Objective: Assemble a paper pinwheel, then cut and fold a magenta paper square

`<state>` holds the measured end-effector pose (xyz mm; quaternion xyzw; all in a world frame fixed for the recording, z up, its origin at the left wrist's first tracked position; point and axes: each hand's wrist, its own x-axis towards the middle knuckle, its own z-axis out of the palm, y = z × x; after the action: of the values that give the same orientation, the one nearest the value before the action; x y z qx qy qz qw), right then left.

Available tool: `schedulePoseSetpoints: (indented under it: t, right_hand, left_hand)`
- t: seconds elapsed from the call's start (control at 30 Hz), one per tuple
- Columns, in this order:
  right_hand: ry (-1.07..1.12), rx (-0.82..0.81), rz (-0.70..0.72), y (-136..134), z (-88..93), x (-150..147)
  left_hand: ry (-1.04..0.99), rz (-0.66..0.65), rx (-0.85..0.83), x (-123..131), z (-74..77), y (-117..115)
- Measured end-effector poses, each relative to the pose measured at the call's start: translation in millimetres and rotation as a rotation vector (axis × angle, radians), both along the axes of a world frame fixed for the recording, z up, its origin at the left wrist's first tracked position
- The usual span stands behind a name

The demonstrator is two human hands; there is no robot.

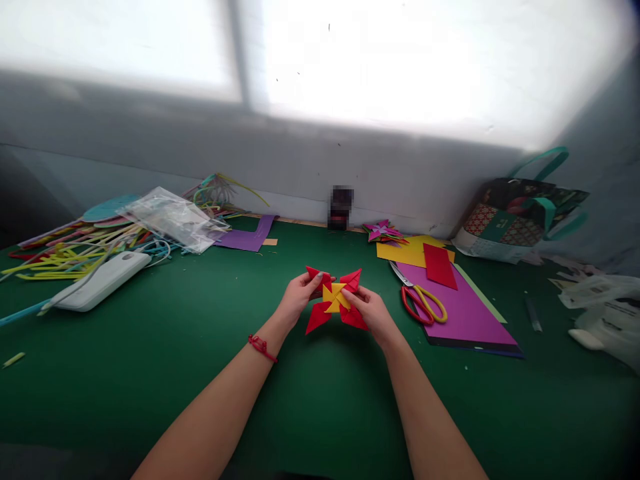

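Observation:
Between my two hands is a folded paper pinwheel [336,298], with red pointed arms and a yellow square centre. My left hand [301,293] pinches its upper left arm, thumb on top. On the other side, my right hand [367,308] grips the right edge, its thumb lying on the yellow centre. The fingers under the paper are mostly hidden. The pinwheel is held just above the green table [320,400]. A red braided bracelet [262,347] circles my left wrist.
Right: scissors [423,301] on purple paper [473,303], red paper [440,265], yellow paper [400,251], folded paper stars [383,231], a patterned bag [510,217] and a plastic bag [610,313]. Left: pipe cleaners [65,250], a white power strip [103,283], a clear plastic bag [170,217] and purple paper [245,237].

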<state>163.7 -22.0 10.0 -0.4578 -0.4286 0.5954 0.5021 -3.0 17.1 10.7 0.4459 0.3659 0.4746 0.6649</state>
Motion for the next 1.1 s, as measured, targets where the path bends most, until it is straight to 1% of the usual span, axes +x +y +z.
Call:
schedulePoseSetpoints:
  t: [0.2,0.4,0.53,0.67,0.83,0.93,1.03,1.1]
  right_hand:
    - [-0.071,-0.026,0.006,-2,0.6,-5]
    - [-0.085,0.031,-0.032,-2,0.1,-7]
    - [-0.093,0.049,-0.014,-2,-1.0,-6]
    - [-0.11,0.03,0.003,-3,-0.4,-5]
    - [-0.111,0.011,0.006,-3,0.5,-5]
    - [-0.078,0.024,0.002,-2,-0.3,-6]
    - [-0.075,0.032,-0.017,-2,-0.9,-7]
    - [-0.078,0.029,-0.024,-1,-0.9,-7]
  left_hand:
    - [0.034,-0.036,-0.014,1,-3.2,-1]
    - [0.112,-0.034,-0.006,-3,-1.9,1]
    - [0.134,-0.076,-0.004,-8,-2.7,3]
    - [0.179,-0.113,0.01,-11,-3.3,5]
    - [0.191,-0.102,0.018,-10,-2.3,4]
    - [0.163,-0.082,-0.024,-7,-2.4,3]
    - [0.115,-0.031,-0.09,-2,-3.2,-1]
    - [0.098,0.016,-0.103,3,-3.7,-3]
